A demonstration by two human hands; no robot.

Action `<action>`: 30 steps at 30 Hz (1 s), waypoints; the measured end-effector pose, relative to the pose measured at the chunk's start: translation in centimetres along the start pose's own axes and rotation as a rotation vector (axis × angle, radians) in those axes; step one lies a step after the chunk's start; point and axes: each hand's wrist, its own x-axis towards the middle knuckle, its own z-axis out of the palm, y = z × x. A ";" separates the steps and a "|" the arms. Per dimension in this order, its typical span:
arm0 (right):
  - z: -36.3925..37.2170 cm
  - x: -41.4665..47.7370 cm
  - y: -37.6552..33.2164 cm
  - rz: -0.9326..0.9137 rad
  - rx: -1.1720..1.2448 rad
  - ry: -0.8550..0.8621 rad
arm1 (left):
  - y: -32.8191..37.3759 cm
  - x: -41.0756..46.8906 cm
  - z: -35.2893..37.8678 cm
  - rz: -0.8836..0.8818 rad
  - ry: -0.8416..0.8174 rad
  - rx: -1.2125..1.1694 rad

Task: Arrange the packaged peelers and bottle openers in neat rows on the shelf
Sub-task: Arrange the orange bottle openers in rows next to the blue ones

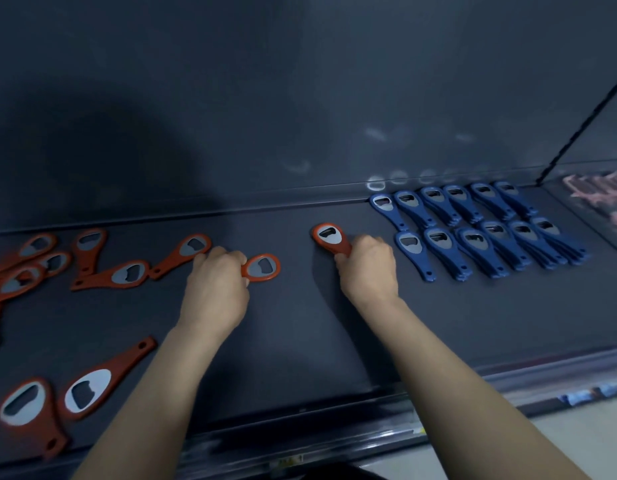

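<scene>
L hand grip curled on orange opener; R hand grip holding 2nd orange opener nr blue rows.

Dark shelf. Left hand grips orange opener; right hand grips another orange opener. Blue openers, two rows, right. Loose orange openers, left.

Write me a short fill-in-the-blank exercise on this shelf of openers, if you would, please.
1. The neat openers are coloured ____.
2. They lie in ____ rows.
3. The right hand grips an orange opener by its ____.
4. The scattered openers lie on the ____ side of the shelf.

Missing words: blue; two; handle; left.
</scene>
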 end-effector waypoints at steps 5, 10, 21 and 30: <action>0.5 0.4 -0.5 0.080 0.033 0.063 | -0.2 0.5 0.2 0.029 -0.004 0.036; 0.5 2.0 -0.4 0.176 0.036 0.114 | -0.2 0.8 0.4 0.076 -0.009 0.048; 0.4 4.7 0.4 0.191 0.001 0.131 | 1.0 0.8 1.6 0.197 -0.001 -0.072; 0.3 6.0 0.9 0.132 -0.039 0.108 | 2.5 0.1 1.8 0.252 -0.035 -0.138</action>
